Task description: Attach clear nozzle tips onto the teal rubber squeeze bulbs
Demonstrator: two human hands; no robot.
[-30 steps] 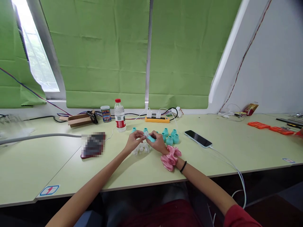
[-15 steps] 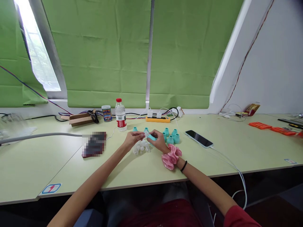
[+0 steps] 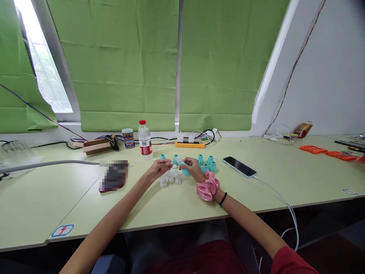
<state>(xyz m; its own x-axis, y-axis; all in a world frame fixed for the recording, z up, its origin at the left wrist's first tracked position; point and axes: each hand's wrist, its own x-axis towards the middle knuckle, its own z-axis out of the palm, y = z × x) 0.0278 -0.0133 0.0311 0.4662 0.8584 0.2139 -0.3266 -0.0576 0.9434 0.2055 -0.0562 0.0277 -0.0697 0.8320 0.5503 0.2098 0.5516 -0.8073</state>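
Note:
My right hand (image 3: pixel 192 169) is closed around a teal bulb-shaped piece (image 3: pixel 185 172). A clear tube-like part (image 3: pixel 178 160) sticks up from its neck, tilted to the left. To the left, my left hand (image 3: pixel 158 170) pinches a small whitish piece between thumb and fingertips, mostly covered by them. Below the two hands lies a loose pile of white and clear small plastic parts (image 3: pixel 170 179). Several more teal bulb-shaped pieces (image 3: pixel 205 168) stand upright just right of my right hand. Behind my hands are two others, one teal piece (image 3: pixel 162 156) at the left and one partly hidden.
Behind stand a red-capped water bottle (image 3: pixel 145 142), a can (image 3: pixel 128 138) and a yellow power strip (image 3: pixel 189 144). A phone (image 3: pixel 239 166) on a charging cable lies right. At left are a cardboard box (image 3: pixel 97 146), a blurred dark item (image 3: pixel 114 177) and a grey hose (image 3: pixel 57 164).
My hands have moved apart slightly. The clear part, earlier between both hands, now shows on the teal piece, clear of my left fingers.

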